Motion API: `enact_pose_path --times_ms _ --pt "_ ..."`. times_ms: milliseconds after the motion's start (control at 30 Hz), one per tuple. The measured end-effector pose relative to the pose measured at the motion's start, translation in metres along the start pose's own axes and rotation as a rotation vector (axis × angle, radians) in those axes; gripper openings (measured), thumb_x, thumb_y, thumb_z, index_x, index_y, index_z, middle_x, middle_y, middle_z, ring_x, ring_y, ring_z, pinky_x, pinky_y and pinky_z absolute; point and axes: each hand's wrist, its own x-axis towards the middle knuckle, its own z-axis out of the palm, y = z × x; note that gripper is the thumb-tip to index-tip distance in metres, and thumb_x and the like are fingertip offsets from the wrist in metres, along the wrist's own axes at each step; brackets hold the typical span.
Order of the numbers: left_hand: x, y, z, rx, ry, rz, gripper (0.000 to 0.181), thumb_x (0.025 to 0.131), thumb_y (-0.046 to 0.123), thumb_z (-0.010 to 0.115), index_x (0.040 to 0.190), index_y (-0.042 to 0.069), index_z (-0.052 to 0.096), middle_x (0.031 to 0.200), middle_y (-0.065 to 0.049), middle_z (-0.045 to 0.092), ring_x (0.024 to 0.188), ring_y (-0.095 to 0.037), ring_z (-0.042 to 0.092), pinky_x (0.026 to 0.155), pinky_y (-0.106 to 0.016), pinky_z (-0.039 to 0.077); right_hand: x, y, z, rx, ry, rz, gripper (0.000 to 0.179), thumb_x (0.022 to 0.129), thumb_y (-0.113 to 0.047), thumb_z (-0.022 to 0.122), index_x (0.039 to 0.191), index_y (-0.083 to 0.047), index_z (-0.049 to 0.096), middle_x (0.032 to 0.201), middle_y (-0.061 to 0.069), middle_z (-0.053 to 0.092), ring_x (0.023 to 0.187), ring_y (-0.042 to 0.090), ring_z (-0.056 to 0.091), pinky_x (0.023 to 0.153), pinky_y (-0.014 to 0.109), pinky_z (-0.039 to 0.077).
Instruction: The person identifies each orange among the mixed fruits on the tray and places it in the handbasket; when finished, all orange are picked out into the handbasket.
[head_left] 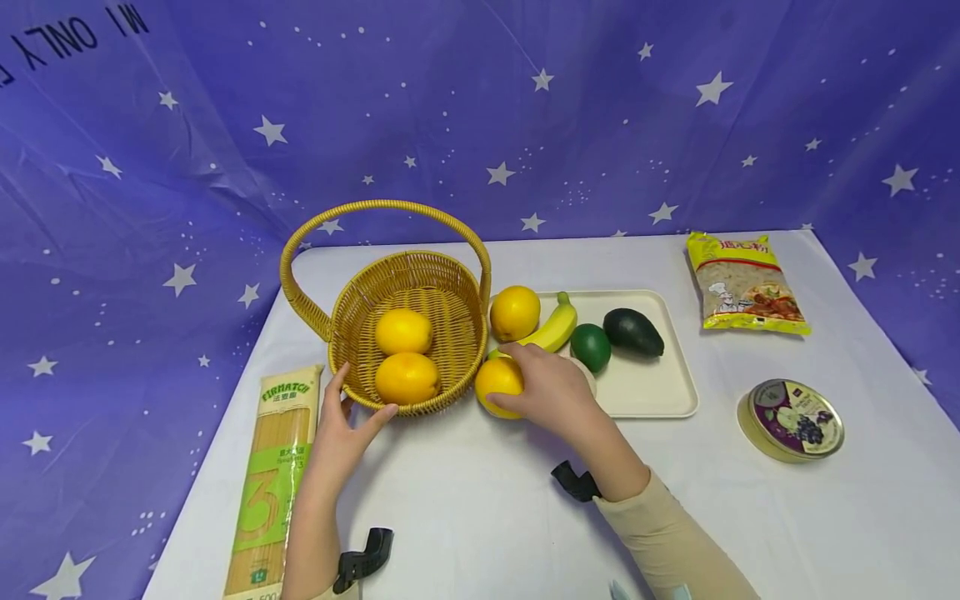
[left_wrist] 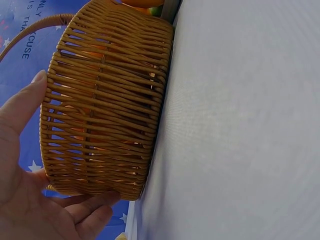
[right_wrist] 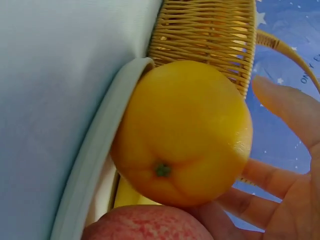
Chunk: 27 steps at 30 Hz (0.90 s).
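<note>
We are observing the right hand (head_left: 551,387) gripping an orange (head_left: 498,386), its thumb and fingers curving round the fruit at the near left corner of the tray (head_left: 652,402), just beside the wicker basket (head_left: 452,321). The left hand (head_left: 339,442) is holding that basket's near left side between thumb and fingers.

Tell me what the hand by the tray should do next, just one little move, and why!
Probably the right hand should lift its orange over the side of the basket. That hand is curled around the orange, the basket stands close by with two similar fruits inside, and the left hand holds the basket's near side.
</note>
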Motion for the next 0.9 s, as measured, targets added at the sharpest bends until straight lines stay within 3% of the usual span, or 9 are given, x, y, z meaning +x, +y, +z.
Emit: enact_pose_path --times_ms 100,500,900 --pt "0.000 0.000 0.000 -0.004 -0.003 0.002 0.104 0.081 0.058 0.069 0.154 0.037 -0.002 0.160 -0.010 0.001 0.143 -0.039 0.017 0.112 -0.056 0.021 0.000 -0.002 0.003 -0.046 0.002 -0.015 0.064 0.077 -0.050 0.075 0.129 -0.017 0.060 0.115 0.005 0.064 0.088 0.025 0.063 0.070 0.039 0.050" --pt "0.000 -0.002 0.001 -0.009 0.002 0.010 0.104 0.082 0.056 0.069 0.155 0.034 -0.001 0.160 -0.010 0.001 0.142 -0.040 0.017 0.112 -0.055 0.022 0.001 -0.004 0.015 -0.063 -0.011 -0.022 0.061 0.077 -0.048 0.075 0.128 -0.017 0.060 0.118 0.007 0.060 0.099 0.027 0.059 0.077 0.042 0.050" --pt "0.000 -0.002 0.001 -0.011 0.012 0.003 0.103 0.081 0.058 0.070 0.154 0.037 0.000 0.160 -0.011 0.003 0.142 -0.039 0.018 0.112 -0.056 0.021 0.006 0.004 0.005 0.021 0.010 0.002 0.069 0.072 -0.054 0.076 0.128 -0.016 0.061 0.117 0.003 0.064 0.090 0.022 0.061 0.071 0.039 0.050"
